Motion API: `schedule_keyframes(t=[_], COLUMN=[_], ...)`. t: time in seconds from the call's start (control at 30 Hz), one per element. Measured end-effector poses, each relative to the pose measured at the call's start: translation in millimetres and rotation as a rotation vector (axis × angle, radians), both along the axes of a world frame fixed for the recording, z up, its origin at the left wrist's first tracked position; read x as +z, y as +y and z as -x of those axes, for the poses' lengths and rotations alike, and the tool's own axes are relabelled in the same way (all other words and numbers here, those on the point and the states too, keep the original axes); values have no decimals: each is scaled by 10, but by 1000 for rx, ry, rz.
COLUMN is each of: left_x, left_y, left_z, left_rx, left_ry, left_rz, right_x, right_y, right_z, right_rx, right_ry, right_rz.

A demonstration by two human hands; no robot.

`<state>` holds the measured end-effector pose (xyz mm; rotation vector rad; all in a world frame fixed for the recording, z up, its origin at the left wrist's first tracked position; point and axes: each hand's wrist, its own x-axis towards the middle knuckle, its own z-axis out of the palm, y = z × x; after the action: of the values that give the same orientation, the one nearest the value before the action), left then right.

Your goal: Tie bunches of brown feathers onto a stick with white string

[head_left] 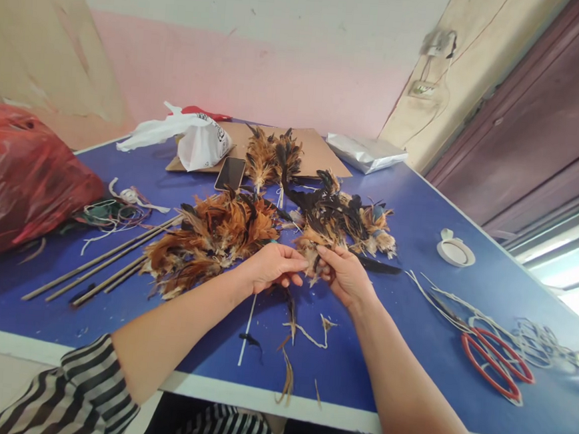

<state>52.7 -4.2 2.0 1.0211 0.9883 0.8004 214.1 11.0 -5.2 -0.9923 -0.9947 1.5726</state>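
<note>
Both hands meet over the near middle of the table. My left hand (278,267) is closed, its thumb and forefinger pinched together at the edge of some small feathers; what it grips is too small to make out. Close beside it on the right, my right hand (339,273) pinches a small dark feather (316,264). A heap of orange-brown feathers (223,228) lies to the left of the hands, and a pile of black and brown feathers (335,210) lies just beyond them. Loose feathers and a white string (310,339) are on the table below the hands.
Red-handled scissors (496,364) and tangled string lie at right, near a tape roll (456,250). Thin sticks (105,263) and a red plastic bag (26,183) are at left. Behind are a phone (231,173), white bag (202,144), cardboard (324,154) and silver packet (367,153).
</note>
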Motion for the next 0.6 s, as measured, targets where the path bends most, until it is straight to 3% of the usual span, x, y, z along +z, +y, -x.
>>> schedule_keyframes(t=[0.3,0.6], left_x=[17,22], left_y=[-6,-9], left_z=[16,35], left_rx=[-98,-99], left_ry=[-148,-141], left_rz=[162,128], right_x=[-6,-10], right_y=[-7,-14], right_z=[3,19], right_rx=[-18,-15], right_ry=[-13,-51], right_rz=[-18,-55])
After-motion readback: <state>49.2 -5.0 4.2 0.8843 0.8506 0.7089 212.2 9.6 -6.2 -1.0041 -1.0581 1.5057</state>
